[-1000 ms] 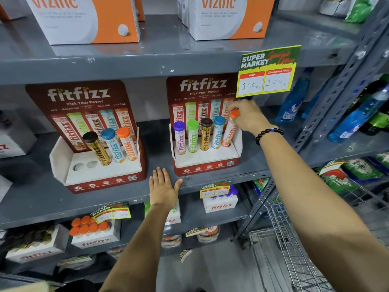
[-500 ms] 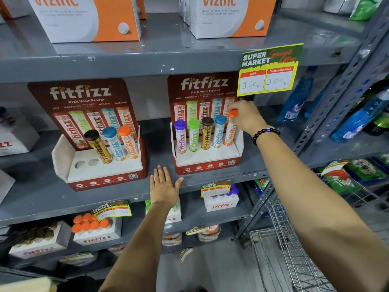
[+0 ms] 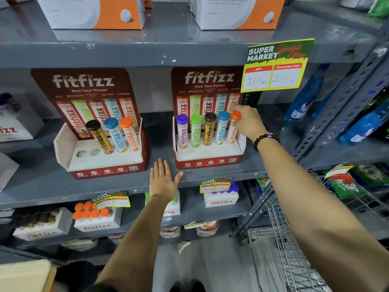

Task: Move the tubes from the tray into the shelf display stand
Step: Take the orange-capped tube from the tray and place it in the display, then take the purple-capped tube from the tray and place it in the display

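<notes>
Two red fitfizz display stands sit on the middle shelf. The right stand (image 3: 210, 164) holds purple, green, brown, blue and orange-capped tubes in a row. My right hand (image 3: 248, 121) grips the orange-capped tube (image 3: 232, 131) at its top, in the rightmost slot. The left stand (image 3: 105, 163) holds a brown (image 3: 100, 138), a blue (image 3: 115, 135) and an orange tube (image 3: 129, 133), with two empty holes at its left. My left hand (image 3: 163, 180) lies flat and open on the shelf edge between the stands.
A white fitfizz tray of orange-capped tubes (image 3: 92, 213) and another tray (image 3: 221, 199) stand on the lower shelf. A yellow price tag (image 3: 275, 66) hangs above my right hand. A wire trolley (image 3: 288, 256) is at the lower right. Blue bottles (image 3: 305, 102) fill the right rack.
The orange-capped tube has gone from tilted to nearly upright and deeper in its slot, with my right hand still on it. My left hand has stayed put.
</notes>
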`<state>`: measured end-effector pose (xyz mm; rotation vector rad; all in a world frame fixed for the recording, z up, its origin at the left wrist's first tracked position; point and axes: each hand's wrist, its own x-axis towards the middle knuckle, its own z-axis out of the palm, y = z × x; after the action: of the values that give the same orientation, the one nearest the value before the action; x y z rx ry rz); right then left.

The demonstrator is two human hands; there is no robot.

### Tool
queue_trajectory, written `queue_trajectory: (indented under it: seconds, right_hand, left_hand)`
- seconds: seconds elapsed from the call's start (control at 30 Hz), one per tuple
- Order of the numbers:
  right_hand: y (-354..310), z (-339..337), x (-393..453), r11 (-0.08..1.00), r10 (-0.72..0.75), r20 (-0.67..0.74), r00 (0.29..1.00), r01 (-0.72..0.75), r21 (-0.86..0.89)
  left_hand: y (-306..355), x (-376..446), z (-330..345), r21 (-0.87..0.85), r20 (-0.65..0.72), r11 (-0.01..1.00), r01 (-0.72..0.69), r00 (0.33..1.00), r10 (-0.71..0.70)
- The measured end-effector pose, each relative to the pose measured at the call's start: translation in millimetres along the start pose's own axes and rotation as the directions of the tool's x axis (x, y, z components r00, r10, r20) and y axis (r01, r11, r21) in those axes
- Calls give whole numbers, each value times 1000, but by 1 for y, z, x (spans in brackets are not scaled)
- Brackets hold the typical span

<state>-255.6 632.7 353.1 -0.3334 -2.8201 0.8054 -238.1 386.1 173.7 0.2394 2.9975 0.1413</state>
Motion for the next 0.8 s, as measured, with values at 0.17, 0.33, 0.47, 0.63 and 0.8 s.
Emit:
queue_trajectory:
  seconds: [0.17, 0.33, 0.47, 0.63, 0.8]
  right_hand:
    - [-2, 12, -8, 993, -86, -138, 987, 96, 65]
    - [-30, 31, -33, 966, -239, -389, 889, 260, 1]
    - [-83, 68, -58, 907, -387, -367, 846, 420, 13]
    - [-169, 144, -109, 788, -593, -202, 780, 613, 53]
    - [-249, 239, -179, 682, -726, 41, 687, 711, 170]
  left_hand:
    - [-6, -1, -4, -57, 9, 998, -20, 1000, 21]
    - [-23, -26, -11, -198, -62, 980, -22, 998, 10]
    - [-63, -70, -1, -228, -143, 973, -38, 990, 5]
    - [-155, -141, 13, -302, -164, 949, 86, 976, -140]
    - [-255, -223, 43, -310, -66, 889, 338, 925, -375]
